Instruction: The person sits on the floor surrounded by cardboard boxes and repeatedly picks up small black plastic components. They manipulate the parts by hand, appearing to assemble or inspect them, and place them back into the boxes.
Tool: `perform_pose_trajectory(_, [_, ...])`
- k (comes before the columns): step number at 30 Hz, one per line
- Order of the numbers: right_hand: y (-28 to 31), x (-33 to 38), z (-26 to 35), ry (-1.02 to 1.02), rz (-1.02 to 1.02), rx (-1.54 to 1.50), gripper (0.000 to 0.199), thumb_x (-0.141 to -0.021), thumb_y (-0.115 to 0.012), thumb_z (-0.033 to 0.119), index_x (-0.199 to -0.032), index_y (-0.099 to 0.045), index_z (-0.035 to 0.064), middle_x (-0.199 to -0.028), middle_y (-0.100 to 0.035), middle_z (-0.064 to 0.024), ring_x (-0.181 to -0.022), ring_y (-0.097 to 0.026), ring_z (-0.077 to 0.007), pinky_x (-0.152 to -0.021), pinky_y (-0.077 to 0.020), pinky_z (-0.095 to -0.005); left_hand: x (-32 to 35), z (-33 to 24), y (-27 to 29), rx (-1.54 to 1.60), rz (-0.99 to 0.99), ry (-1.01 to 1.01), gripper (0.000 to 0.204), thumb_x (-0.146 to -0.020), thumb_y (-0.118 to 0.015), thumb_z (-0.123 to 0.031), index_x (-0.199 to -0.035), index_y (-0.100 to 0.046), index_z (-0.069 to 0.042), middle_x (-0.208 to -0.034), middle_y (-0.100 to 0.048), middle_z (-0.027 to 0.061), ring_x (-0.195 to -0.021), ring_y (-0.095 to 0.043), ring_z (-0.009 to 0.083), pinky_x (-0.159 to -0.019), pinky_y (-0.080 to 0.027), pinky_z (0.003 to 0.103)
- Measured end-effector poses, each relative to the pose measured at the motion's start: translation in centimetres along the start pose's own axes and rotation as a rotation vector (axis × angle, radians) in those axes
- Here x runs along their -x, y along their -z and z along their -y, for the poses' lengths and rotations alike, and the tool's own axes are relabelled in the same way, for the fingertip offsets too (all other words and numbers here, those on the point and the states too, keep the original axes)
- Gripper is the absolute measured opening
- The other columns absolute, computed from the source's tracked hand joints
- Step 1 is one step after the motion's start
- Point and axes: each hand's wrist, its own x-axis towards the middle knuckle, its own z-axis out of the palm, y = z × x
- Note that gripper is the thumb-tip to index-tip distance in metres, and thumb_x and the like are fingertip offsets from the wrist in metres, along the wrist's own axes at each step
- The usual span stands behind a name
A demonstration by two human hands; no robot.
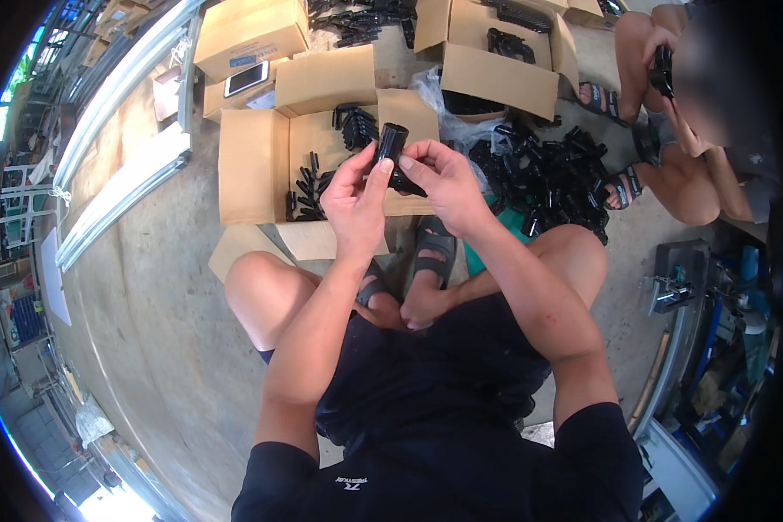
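Both of my hands are raised over the near edge of an open cardboard box [254,165]. Between them is a glossy black tube-shaped part [392,139], its round end pointing up and away from me. My left hand [357,193] pinches it from the left with thumb and fingers. From the right, my right hand [448,181] closes on its lower portion, thumb on top. The fingers cover much of the lower end, so its full shape cannot be made out. Inside the box, several similar black parts [357,128] lie in rows.
Right of the box, a heap of loose black parts [552,178] lies beside clear plastic wrap [444,100]. Another open carton [500,83] stands behind. A phone [246,79] rests on cardboard at the back left. At right, a seated person [696,143] holds a black part.
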Motion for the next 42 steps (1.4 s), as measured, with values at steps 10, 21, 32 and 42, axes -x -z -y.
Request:
perform_pose_trajectory(10, [-0.2,-0.1,0.1,-0.011,-0.047,0.038,0.011,-0.1,-0.066,0.01,-0.104,-0.065,0.0001,-0.086,-0.067,-0.0018,-0.078,-0.063,-0.01,-0.073,-0.0551,-0.0263,-0.2,-0.3,-0.3,0.017,-0.014,-0.015,0.032,-0.096,-0.072,-0.003,-0.126,-0.067,0.006,-0.11,-0.073,0.0077,-0.092,-0.064,0.0065,-0.083,-0.053,0.022])
perform_pose_trajectory(21, [0.2,-0.4,-0.3,0.055,-0.043,0.115,0.01,-0.1,-0.067,0.01,-0.099,-0.066,-0.0005,-0.085,-0.067,-0.0014,-0.075,-0.061,-0.007,-0.064,-0.0492,-0.023,-0.3,0.0,-0.2,-0.016,0.003,-0.009,0.032,-0.097,-0.071,-0.003,-0.126,-0.067,0.006,-0.111,-0.073,0.0071,-0.093,-0.064,0.0064,-0.084,-0.053,0.022])
perform_pose_trajectory(32, [0.5,-0.4,0.4,0.023,-0.028,0.089,0.009,-0.097,-0.067,0.007,-0.102,-0.066,-0.0011,-0.089,-0.068,-0.0015,-0.078,-0.061,-0.0062,-0.068,-0.0491,-0.022,-0.6,-0.6,0.1,0.017,0.02,0.005,0.032,-0.096,-0.073,-0.004,-0.126,-0.068,0.005,-0.109,-0.073,0.0064,-0.092,-0.064,0.006,-0.081,-0.052,0.022])
perform_pose_trajectory(42, [0.0,0.0,0.7,0.076,-0.042,0.23,0.011,-0.097,-0.068,0.009,-0.1,-0.067,-0.0015,-0.086,-0.068,-0.0017,-0.078,-0.062,-0.0076,-0.07,-0.0506,-0.024,-0.2,-0.6,0.2,-0.033,0.008,0.038,0.032,-0.096,-0.074,-0.006,-0.126,-0.069,0.004,-0.098,-0.07,-0.0007,-0.08,-0.056,0.0016,-0.071,-0.046,0.017])
